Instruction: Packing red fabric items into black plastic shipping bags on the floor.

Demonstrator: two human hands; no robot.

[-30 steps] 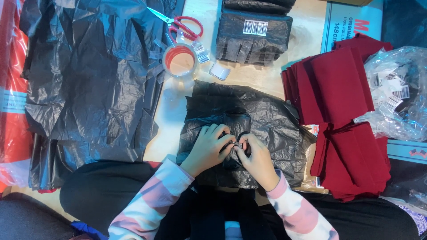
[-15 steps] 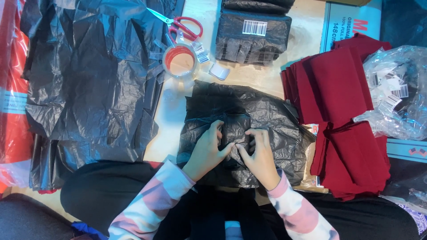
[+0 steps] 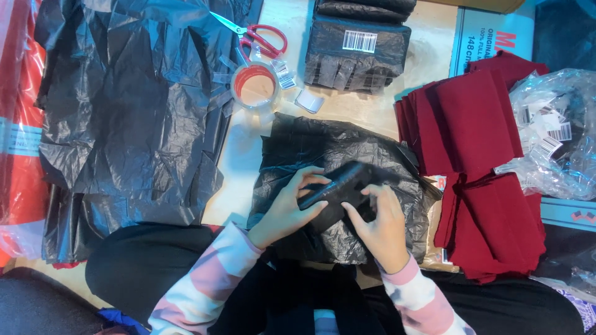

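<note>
Fingers, left hand (image 3: 287, 209): I see them curled narrow over the left end of a small black wrapped bundle (image 3: 335, 185), thumb under it, gripping it.
Fingers, right hand (image 3: 382, 222): bent and loosely spread, tips touching the right end of the same bundle; whether they truly pinch it I cannot tell, since that hand is blurred.
Bundle: tilted, its right end higher in the view, lifted just above a crumpled black plastic bag (image 3: 347, 158) spread in front of me, near the middle of the scene.
Sleeves: pink and white stripes on both arms, coming in from the near edge.
Left side: a big heap of black plastic sheets (image 3: 124, 105) on the floor, with red plastic packaging (image 3: 18, 124) at the far left edge.
Far side: red-handled scissors (image 3: 261, 37), a roll of clear tape (image 3: 254, 85) just near of them, and a stack of wrapped black packets with a barcode label (image 3: 357, 53) to the right of those.
Right side: stacks of folded dark red cloth (image 3: 478, 124), and beyond them a clear bag of barcode stickers (image 3: 552, 130).
</note>
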